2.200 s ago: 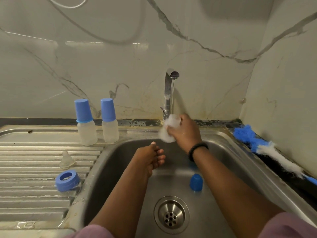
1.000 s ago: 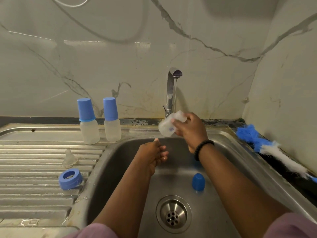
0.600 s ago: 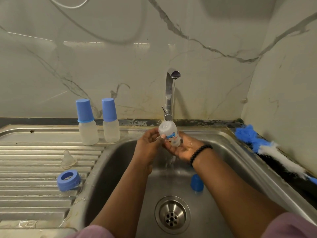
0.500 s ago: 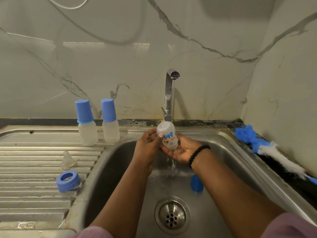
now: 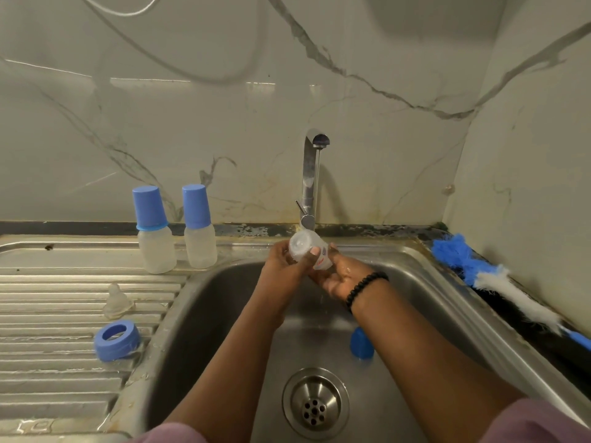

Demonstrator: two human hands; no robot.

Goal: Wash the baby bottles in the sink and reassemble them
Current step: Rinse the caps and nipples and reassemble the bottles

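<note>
Under the tap (image 5: 311,174), over the back of the sink (image 5: 425,282), I see both hands on one small clear bottle (image 5: 308,252). Bottle is tilted, base end facing the camera, a printed label showing on its right side. Left hand (image 5: 284,270) has its grip clamped on the bottle: fingers curled round the left side, thumb across the front. Right hand (image 5: 343,278) sits palm-up beneath the bottle, fingers loosely cupped and touching its lower end; I'd call that grip apart, supporting rather than pinching. A black bead bracelet (image 5: 364,287) is on the right wrist. Thin water stream runs down from the spout to the hands, and drips fall below them.

Down in the basin, a blue cap (image 5: 361,343) stands just beside the right forearm, near the drain (image 5: 315,402).

Left of the sink, on the ribbed steel surface (image 5: 48,372):
- two capped bottles (image 5: 156,247) (image 5: 200,241), upright, side by side at the back edge, blue caps on, close but I can't tell if touching
- a clear teat (image 5: 116,302), upright, in front of them
- a blue screw ring (image 5: 116,338), tilted, nearer the camera, apart from the teat

Right of the sink, a bottle brush (image 5: 499,279) with blue and white bristles lies along the ledge by the side wall.

Pink sleeves (image 5: 540,423) show at the bottom edge.
</note>
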